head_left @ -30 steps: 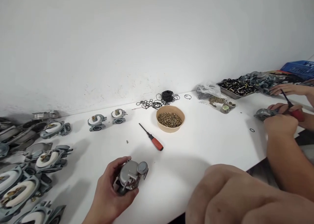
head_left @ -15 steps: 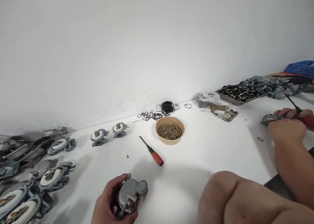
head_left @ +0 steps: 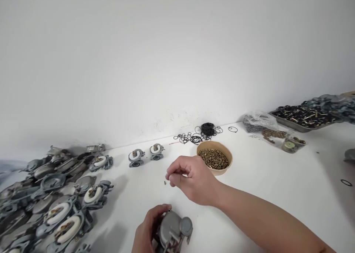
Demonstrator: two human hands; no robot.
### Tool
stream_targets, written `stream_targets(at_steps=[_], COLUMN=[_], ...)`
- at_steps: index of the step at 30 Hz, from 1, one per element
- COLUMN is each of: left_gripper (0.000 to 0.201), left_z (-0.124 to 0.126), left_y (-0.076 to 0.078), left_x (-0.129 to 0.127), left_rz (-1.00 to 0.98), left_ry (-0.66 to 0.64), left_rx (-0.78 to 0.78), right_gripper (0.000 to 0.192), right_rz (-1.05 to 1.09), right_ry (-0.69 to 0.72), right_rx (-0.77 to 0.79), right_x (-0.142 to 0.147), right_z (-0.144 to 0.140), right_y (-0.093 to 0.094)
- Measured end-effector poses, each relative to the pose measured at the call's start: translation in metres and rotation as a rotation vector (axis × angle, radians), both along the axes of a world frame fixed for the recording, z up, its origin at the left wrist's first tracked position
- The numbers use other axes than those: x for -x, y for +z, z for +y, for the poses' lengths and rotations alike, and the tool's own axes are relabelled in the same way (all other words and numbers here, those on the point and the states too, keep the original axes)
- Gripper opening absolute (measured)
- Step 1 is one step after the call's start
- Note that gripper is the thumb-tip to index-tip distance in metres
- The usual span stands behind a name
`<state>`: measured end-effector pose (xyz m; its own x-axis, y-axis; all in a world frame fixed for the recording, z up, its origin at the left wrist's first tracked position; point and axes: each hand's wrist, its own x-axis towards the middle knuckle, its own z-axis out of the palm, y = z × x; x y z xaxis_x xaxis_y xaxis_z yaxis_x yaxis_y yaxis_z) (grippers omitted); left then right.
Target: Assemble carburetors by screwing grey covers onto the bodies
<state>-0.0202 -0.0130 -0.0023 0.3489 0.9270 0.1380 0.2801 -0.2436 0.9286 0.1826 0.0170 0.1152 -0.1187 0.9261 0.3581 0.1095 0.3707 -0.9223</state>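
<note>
My left hand point(head_left: 151, 229) is closed around a grey metal carburetor point(head_left: 173, 229), its rounded bowl and round cap facing up, at the bottom of the view. Above and to the right, my right hand point(head_left: 191, 179) reaches over the table with thumb and forefinger curled together. Whatever may be between those fingertips is too small or hidden to make out. A tiny brass-coloured screw point(head_left: 165, 182) lies on the table just below the fingertips. Behind the hand stands a tan bowl point(head_left: 229, 149) filled with small brass-coloured screws point(head_left: 215, 159).
Two carburetor bodies point(head_left: 135, 158) with white floats stand near the wall. Many more lie heaped at left point(head_left: 55, 182). Black rubber rings point(head_left: 208, 129) lie behind the bowl. To the right are a plastic bag point(head_left: 257, 121), a clear cup point(head_left: 292, 144) and a metal tray point(head_left: 305, 125) of dark parts.
My right hand has swung in from the lower right to over the small screw, and the red-handled screwdriver is out of sight. The view has turned left; the co-worker's hands have left it.
</note>
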Motion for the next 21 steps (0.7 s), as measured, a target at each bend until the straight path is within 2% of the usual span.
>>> stream_targets(at_steps=[2, 4, 7, 11, 15, 18, 21], left_gripper=[0.070, 0.070, 0.075, 0.076, 0.080, 0.078, 0.072], left_z=[-0.005, -0.008, -0.008, -0.006, -0.006, -0.006, -0.006], left_y=[0.007, 0.013, 0.015, 0.010, 0.011, 0.014, 0.014], left_x=[-0.003, -0.005, -0.004, -0.001, -0.001, -0.001, -0.003], left_rz=[0.037, 0.056, -0.016, -0.077, -0.140, -0.161, -0.152], left_ry=[0.008, -0.018, -0.097, -0.134, -0.171, -0.156, -0.147], left_rx=[0.009, 0.014, -0.001, -0.022, -0.047, -0.061, -0.095], right_gripper=[0.007, 0.015, 0.014, 0.007, 0.003, 0.017, 0.035], right_rz=[-0.008, -0.021, -0.105, -0.193, -0.208, -0.242, -0.320], right_ry=[0.031, 0.045, 0.104, 0.194, 0.302, 0.383, 0.395], right_rx=[0.139, 0.186, 0.197, 0.171, 0.108, 0.051, -0.044], right_x=[0.006, 0.009, 0.008, 0.001, -0.003, -0.006, -0.009], right_z=[0.009, 0.011, 0.013, 0.014, 0.011, 0.010, 0.009], right_y=[-0.015, -0.028, -0.043, -0.059, -0.063, -0.059, -0.055])
